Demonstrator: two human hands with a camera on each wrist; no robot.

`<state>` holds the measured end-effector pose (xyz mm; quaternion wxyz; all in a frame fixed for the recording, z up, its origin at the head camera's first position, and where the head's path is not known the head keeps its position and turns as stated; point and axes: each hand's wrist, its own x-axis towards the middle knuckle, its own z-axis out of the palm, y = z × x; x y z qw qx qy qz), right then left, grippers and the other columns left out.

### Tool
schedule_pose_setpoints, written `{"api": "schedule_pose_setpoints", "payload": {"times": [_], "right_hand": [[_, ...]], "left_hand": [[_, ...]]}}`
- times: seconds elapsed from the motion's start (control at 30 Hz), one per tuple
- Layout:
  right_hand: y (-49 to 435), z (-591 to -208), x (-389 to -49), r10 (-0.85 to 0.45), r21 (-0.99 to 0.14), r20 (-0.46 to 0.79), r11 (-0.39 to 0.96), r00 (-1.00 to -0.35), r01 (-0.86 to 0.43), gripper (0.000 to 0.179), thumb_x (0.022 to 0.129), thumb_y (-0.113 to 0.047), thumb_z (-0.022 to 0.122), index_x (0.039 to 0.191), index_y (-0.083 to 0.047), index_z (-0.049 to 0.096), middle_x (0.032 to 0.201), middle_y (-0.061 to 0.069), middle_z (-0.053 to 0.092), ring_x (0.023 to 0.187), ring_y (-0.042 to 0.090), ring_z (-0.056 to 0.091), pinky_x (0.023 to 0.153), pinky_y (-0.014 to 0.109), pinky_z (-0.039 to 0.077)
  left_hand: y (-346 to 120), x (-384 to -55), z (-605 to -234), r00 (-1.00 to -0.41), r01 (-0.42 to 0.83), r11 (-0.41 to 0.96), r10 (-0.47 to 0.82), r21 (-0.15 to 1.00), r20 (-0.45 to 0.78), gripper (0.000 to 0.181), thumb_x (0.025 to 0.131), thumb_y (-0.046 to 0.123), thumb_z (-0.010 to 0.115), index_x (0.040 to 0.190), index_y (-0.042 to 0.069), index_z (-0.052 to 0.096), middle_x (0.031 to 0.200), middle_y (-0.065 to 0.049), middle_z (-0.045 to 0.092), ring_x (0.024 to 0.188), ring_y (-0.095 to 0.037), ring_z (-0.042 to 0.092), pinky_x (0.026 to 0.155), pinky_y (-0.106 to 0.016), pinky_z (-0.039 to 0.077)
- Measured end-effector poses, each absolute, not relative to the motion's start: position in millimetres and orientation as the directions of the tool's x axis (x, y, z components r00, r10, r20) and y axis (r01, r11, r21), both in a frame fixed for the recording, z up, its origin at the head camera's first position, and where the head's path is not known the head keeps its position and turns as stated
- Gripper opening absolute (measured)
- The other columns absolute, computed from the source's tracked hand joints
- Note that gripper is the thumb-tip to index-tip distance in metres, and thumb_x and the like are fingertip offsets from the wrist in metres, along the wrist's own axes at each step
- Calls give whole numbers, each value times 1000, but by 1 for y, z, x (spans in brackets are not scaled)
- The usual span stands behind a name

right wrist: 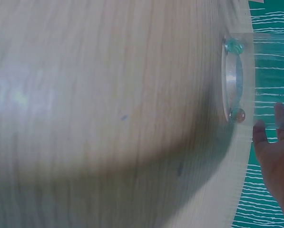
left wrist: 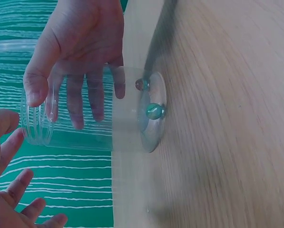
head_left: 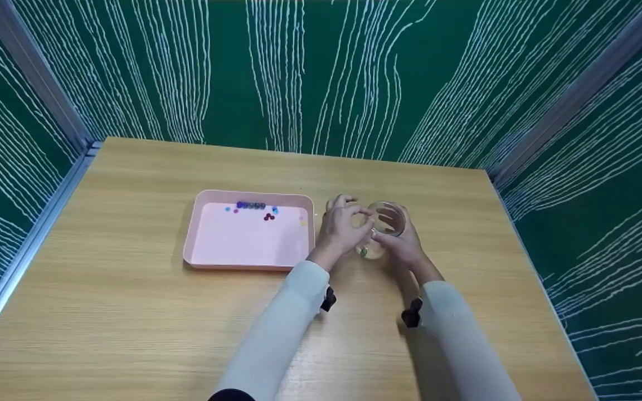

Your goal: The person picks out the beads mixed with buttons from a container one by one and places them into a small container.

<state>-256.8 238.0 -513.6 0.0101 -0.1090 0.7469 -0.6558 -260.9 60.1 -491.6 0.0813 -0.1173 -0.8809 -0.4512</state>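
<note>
A clear jar (head_left: 377,245) with a threaded mouth stands upright on the table. My right hand (head_left: 407,242) grips it from the right, thumb up by the rim and fingers spread round the far side. At the mouth's left edge is my left hand (head_left: 343,227), its thumb and forefinger tips right by the rim and the other fingers loosely spread. No object shows between those fingertips. Inside, on the jar's bottom, lie a green marble (left wrist: 154,111) and a reddish-brown marble (left wrist: 142,84). The right wrist view shows the jar's base and only part of the right hand.
Left of the hands sits a shallow pink tray (head_left: 243,245). Along its far side are a row of dark marbles (head_left: 251,205), a cluster of red pieces (head_left: 269,216) and several small coloured bits. Green walls with white streaks border the wooden table (head_left: 159,328).
</note>
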Motion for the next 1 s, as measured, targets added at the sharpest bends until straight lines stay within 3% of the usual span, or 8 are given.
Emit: {"api": "schedule_pose_setpoints", "payload": {"times": [0.23,0.53,0.73,1.0], "right_hand": [[237,-513,-257,-180,-979,134,128,-975,-158,76,81,4,70,144,2,25,146,31,34,137,48,31,110,64,24],[239,-515,-258,-180,-980,137,118,-974,-160,75,81,8,68,143,1,26,146,29,36,138,49,31,111,64,24],[241,-515,-257,-177,-981,121,127,-977,-144,77,81,3,70,144,-2,26,147,24,37,139,44,32,113,61,25],[240,-515,-257,-192,-983,111,122,-975,-136,76,82,1,69,144,-2,25,147,25,35,140,44,29,113,62,22]], "left_hand": [[50,-262,-492,-947,309,577,116,756,299,21,84,36,69,101,25,74,130,0,57,124,-23,46,100,-39,42],[30,-261,-504,-954,289,561,98,776,285,23,84,36,68,103,24,72,130,3,56,128,-21,43,106,-43,35],[17,-262,-509,-952,293,561,96,774,291,22,84,34,69,103,23,72,131,1,56,123,-19,43,103,-41,35],[-2,-268,-508,-937,326,699,148,636,317,23,84,38,67,102,24,70,131,1,55,128,-22,41,111,-48,27]]}}
